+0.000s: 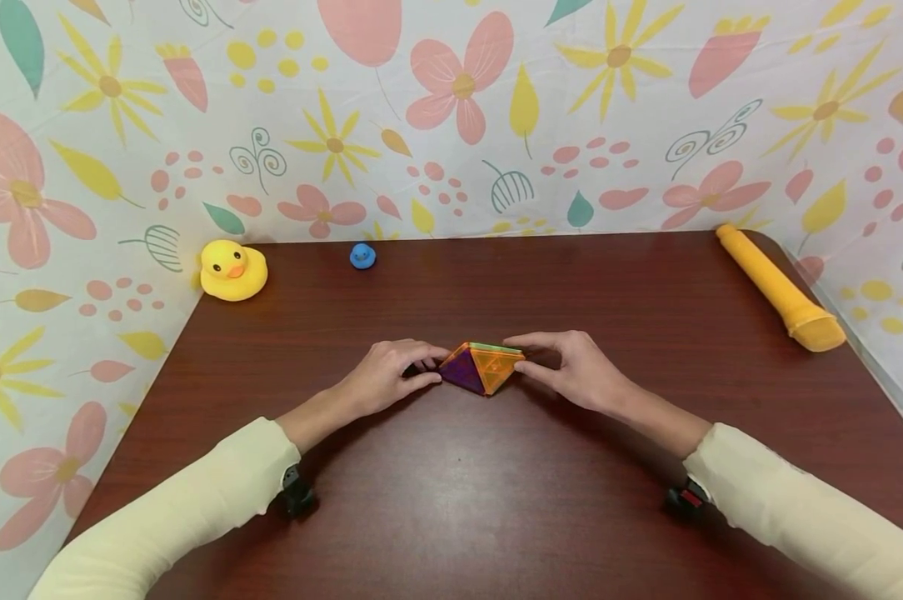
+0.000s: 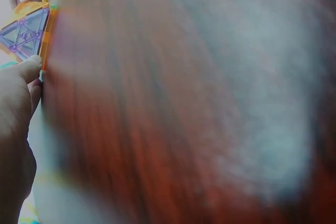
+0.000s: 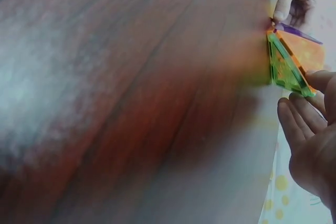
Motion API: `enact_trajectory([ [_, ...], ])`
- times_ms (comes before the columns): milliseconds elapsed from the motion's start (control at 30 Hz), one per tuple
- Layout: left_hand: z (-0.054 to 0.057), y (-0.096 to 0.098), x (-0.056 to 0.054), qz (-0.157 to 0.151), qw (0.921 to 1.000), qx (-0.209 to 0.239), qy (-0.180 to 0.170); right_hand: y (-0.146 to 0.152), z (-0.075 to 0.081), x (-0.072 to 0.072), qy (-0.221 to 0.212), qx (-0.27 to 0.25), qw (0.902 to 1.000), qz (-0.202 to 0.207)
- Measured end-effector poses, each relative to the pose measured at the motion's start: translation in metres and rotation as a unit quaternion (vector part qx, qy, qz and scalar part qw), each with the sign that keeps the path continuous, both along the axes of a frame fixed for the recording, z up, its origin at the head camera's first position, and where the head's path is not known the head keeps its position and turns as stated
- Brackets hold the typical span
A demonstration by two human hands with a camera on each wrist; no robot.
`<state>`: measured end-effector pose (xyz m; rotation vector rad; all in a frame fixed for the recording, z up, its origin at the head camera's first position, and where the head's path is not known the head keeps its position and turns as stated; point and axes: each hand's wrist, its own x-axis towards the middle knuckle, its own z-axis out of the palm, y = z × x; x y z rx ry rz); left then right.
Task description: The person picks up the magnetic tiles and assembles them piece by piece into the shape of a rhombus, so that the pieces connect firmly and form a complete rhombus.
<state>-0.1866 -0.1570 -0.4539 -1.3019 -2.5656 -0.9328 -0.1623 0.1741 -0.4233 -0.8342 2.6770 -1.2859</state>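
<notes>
A small pointed shape of translucent magnetic tiles point(image 1: 489, 367) lies between the two hands at the middle of the table. In the head view its front shows a purple triangle and an orange triangle, with a green edge at the back. My left hand point(image 1: 388, 377) pinches its left corner, and the left wrist view has the thumb on the purple tile point(image 2: 25, 35). At the opposite end, my right hand point(image 1: 582, 372) grips the corner between thumb and index finger. From the right wrist, a green triangle tile point(image 3: 286, 66) shows beside the orange one.
A yellow rubber duck point(image 1: 233, 271) sits at the table's back left corner, with a small blue duck point(image 1: 362, 256) to its right. Along the right edge lies a yellow toy microphone point(image 1: 777, 283). Flower-printed cloth point(image 1: 451, 167) borders the dark wooden table point(image 1: 459, 517).
</notes>
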Motion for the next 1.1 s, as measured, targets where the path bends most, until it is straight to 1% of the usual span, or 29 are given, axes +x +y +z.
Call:
enact_trajectory([
  [133, -0.0014, -0.0025, 0.0006, 0.010, 0.9998, 0.014, 0.005, 0.0044, -0.0010, 0.0006, 0.010, -0.003, 0.9997, -0.020],
  [300, -0.0016, -0.0033, 0.0005, 0.006, 0.9995, 0.031, 0.006, 0.0065, -0.0027, 0.0014, 0.029, -0.021, 0.9986, -0.039],
  [433, -0.0016, -0.0029, 0.0002, 0.004, 0.9995, 0.032, 0.004, 0.0063, -0.0044, 0.0014, 0.040, -0.034, 0.9973, -0.051],
  [733, -0.0028, -0.0026, -0.0008, 0.002, 0.9995, 0.032, 0.006, 0.0055, -0.0061, 0.0007, 0.064, -0.049, 0.9951, -0.056],
  [933, -0.0010, -0.0025, 0.0006, 0.000, 0.9994, 0.033, -0.001, 0.0055, -0.0060, 0.0013, 0.065, -0.049, 0.9948, -0.061],
  [1100, -0.0010, -0.0020, 0.0007, 0.000, 0.9994, 0.033, 0.004, 0.0051, -0.0061, 0.0019, 0.063, -0.050, 0.9947, -0.064],
])
